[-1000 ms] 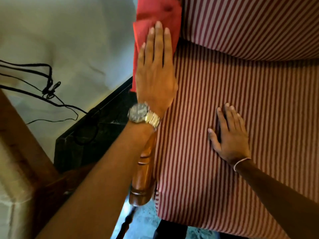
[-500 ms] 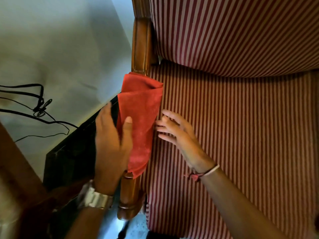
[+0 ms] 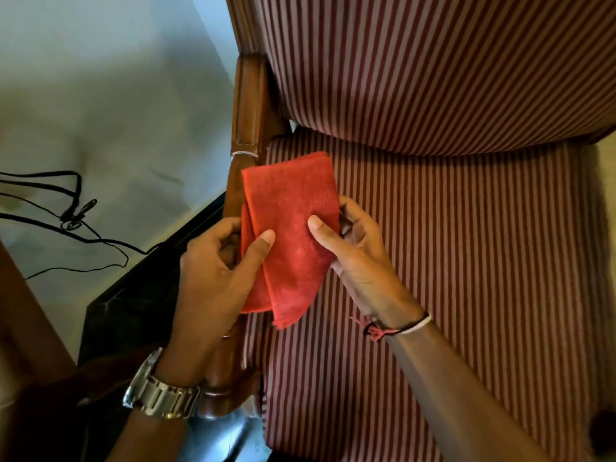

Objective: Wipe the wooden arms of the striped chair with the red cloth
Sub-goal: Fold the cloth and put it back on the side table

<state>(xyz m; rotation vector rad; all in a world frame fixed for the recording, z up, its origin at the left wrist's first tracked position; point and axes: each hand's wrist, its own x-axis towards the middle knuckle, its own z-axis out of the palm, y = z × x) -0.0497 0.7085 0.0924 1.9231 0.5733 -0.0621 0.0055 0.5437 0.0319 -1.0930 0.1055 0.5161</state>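
Note:
The red cloth (image 3: 293, 228) is folded into a long strip and held up over the chair's left wooden arm (image 3: 250, 105), covering the arm's middle. My left hand (image 3: 216, 275) grips its left edge, thumb on top. My right hand (image 3: 353, 248) grips its right edge, thumb pressed on the cloth, fingers curled underneath. The striped chair seat (image 3: 433, 278) and striped backrest (image 3: 433, 61) fill the right side. The arm's front end (image 3: 223, 378) shows below my left wrist, which wears a metal watch. The chair's right arm is out of view.
A pale wall (image 3: 100, 95) stands to the left, with black cables (image 3: 66, 208) hanging across it. A dark glossy surface (image 3: 133, 295) lies beside the chair's left arm. Brown wood (image 3: 20, 311) shows at the far left.
The cloth slid from the arm's far end toward me. My right hand left the seat and took the cloth's right edge; now both hands hold it.

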